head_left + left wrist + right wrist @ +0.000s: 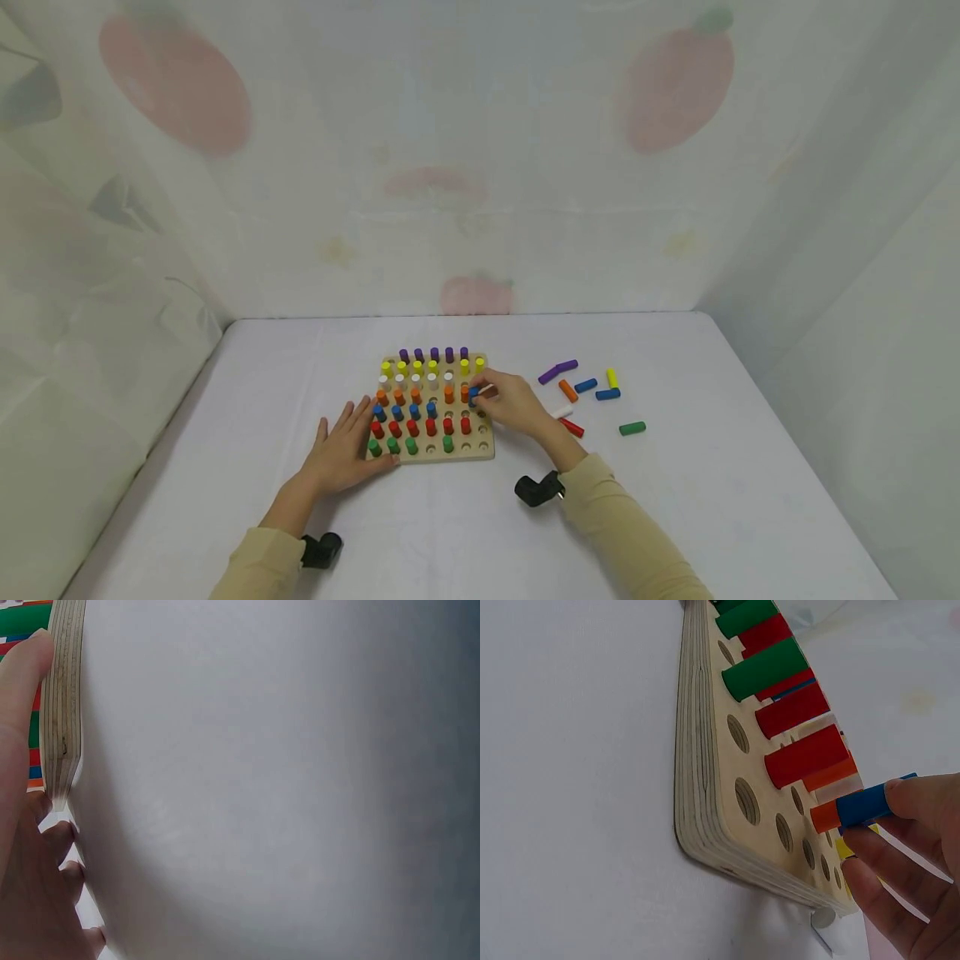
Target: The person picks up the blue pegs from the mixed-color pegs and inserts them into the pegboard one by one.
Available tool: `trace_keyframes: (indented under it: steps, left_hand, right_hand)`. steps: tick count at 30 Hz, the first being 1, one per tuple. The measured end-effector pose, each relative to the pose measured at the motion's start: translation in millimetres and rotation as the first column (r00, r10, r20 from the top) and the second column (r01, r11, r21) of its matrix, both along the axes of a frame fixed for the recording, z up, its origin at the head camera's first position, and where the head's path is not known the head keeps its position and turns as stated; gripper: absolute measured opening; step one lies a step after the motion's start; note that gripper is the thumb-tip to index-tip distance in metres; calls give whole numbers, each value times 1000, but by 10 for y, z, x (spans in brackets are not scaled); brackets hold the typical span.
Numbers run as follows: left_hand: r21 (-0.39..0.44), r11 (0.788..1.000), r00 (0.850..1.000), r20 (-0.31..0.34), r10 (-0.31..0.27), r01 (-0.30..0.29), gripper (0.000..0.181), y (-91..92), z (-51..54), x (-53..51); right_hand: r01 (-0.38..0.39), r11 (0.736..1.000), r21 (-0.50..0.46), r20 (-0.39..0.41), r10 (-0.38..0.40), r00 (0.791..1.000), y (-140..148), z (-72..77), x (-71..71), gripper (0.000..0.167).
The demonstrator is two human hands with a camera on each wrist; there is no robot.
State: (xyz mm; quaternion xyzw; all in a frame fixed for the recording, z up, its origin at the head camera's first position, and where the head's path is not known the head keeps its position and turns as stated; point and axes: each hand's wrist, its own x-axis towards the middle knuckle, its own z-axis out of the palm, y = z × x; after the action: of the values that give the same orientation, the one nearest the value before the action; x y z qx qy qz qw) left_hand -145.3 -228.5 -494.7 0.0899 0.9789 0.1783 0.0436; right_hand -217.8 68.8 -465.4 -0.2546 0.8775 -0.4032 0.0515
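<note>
A layered plywood board (697, 750) (round-holed, corner rounded) lies beside the left hand (341, 454), which touches it, fingers spread; the right hand (513, 400) pinches a smooth blue cylinder (861, 807).

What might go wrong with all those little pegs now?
The blue peg might slip, since the right hand just pinches it between thumb and fingers. The right forearm could bump the loose red peg, which lies right beside it. And the pegboard might slide if the left hand, touching its edge, moves away.
</note>
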Motion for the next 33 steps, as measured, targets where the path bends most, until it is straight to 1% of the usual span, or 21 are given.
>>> trace_keyframes:
  steps: [8,13,17,22,33]
  left_hand:
    - [3,1000,1000,-1,-4,4,106,6,2,-5]
    - [7,1000,1000,-2,-5,5,106,4,-7,-10]
    - [4,1000,1000,0,-4,4,106,3,-13,-14]
    - [0,1000,1000,1,-4,4,106,2,-10,-16]
    - [-6,1000,1000,4,3,-3,107,1,-6,-13]
  right_hand:
    - [-16,1000,-2,24,16,1000,-82,13,15,18]
    - [-22,1000,18,48,21,999,-134,-9,16,16]
    - [-28,999,17,50,27,998,-170,-26,16,16]
    - [-45,999,17,28,45,999,-216,-57,6,17]
    - [-65,996,66,-41,68,997,-310,-65,17,14]
